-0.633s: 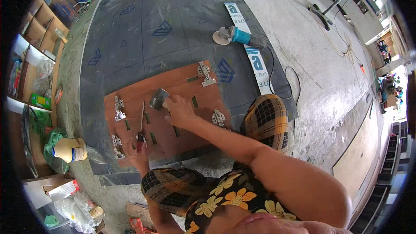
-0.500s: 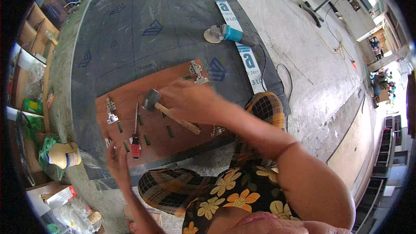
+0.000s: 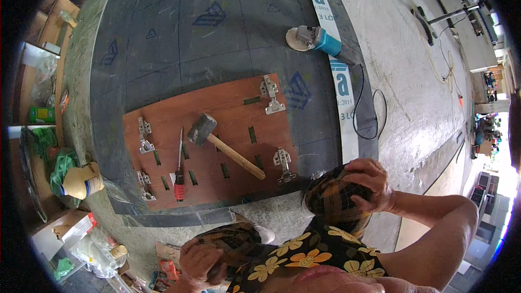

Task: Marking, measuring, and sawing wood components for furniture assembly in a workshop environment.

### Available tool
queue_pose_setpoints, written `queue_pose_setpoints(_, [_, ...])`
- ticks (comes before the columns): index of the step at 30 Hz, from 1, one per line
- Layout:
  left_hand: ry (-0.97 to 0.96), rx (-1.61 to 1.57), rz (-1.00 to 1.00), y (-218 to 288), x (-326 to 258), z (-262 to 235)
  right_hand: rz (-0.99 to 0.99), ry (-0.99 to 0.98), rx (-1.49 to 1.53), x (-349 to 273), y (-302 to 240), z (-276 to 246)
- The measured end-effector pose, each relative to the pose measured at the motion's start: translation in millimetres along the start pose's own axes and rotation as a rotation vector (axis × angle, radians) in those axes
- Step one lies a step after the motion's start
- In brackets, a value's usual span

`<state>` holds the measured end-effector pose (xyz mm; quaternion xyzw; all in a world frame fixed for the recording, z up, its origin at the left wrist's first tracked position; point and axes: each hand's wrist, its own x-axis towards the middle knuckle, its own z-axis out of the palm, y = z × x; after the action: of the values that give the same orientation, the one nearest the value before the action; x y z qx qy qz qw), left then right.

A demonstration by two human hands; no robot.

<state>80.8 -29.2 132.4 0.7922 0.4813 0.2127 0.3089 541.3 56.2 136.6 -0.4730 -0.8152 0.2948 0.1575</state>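
Note:
My right hand (image 3: 369, 182) rests over my right knee, its fingers apart and bent around the plaid cloth. My left hand (image 3: 199, 260) lies on my left knee, fingers loosely spread, part of them hard to see. Neither holds a tool. In front of me is a reddish-brown slotted board (image 3: 198, 106). A mallet (image 3: 234, 155) with a black head and wooden handle lies across its middle. Left of that is a screwdriver (image 3: 179, 189) with a red and black handle. Metal cabinet hinges sit near the board's corners, among them one at the far right (image 3: 272, 96).
The board lies on a large dark printed sheet (image 3: 179, 49). An angle grinder (image 3: 320, 40) sits at the far right on a white printed strip (image 3: 344, 125), its cord looping beside it. A yellowish jug (image 3: 84, 180) and wooden shelving (image 3: 57, 49) stand at left.
Both hands have left the board and come back onto my knees. The right moved away from the mallet, the left from the near left corner. The view has shifted somewhat.

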Motion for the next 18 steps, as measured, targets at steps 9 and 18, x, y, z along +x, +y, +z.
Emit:
queue_pose_setpoints(9, [-0.089,-0.121,-0.027,16,23,-9,0.204,-0.183,0.239,-10,-12,-27])
queue_pose_setpoints(18, [-0.345,-0.014,-0.402,91,54,-13,0.669,-0.311,0.181,-39,-66,-54])
